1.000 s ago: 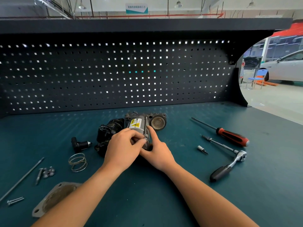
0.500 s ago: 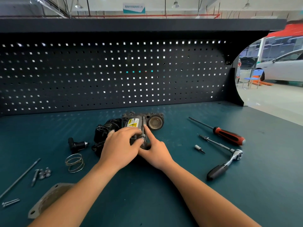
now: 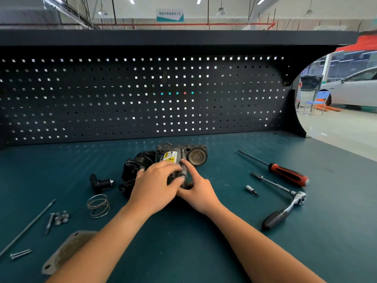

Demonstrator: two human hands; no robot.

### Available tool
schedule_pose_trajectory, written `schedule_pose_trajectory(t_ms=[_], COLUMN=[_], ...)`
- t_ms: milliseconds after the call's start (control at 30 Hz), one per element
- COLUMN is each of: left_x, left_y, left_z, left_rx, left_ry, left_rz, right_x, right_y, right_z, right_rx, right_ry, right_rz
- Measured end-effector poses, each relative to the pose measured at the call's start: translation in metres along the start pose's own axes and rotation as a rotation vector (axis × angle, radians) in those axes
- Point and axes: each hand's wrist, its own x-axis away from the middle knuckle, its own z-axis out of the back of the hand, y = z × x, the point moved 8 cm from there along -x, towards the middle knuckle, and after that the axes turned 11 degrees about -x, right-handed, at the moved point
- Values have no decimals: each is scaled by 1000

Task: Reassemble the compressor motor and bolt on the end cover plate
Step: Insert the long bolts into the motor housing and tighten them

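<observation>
Two hands on the job, mid-surface. Nearest you, bottom left: end cover plate point(image 3: 67, 250) lies flat on the surface point(image 3: 179, 246), untouched, two screws point(image 3: 20, 253) just beside it, so bolting is not yet begun. Ratchet point(image 3: 285, 209) lies to your right, well apart from the work.

Further in, left hand point(image 3: 155, 186) curls its fingers over the motor can point(image 3: 175, 159) and grips it. Right hand point(image 3: 199, 193) clasps nothing: index finger laid straight along the can's right side, thumb at its near end. Can lies on its side, far end at the compressor housing point(image 3: 197, 157).

Judged step: seating the motor into the housing. Steady the can with your left and push square along its axis with your right. Don't cock it. Check the joint closes all round before going for the plate. Can't tell if it's fully seated; your hands hide the joint.
</observation>
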Motion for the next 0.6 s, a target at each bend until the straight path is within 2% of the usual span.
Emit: schedule_pose_trajectory(t_ms=[300,500,600], left_x=[6,-1,0], left_y=[-1,-11,-11], left_z=[5,-1,-5], left_rx=[-10,81,111], left_ry=[136,28,-2], left_rz=[14,33,2], right_x=[3,14,19], right_y=[-4,-4,-10], right_z=[-2,-7,-9], right_rx=[82,128,328], right_ry=[-17,-1,30], right_rz=[-19,-35,26])
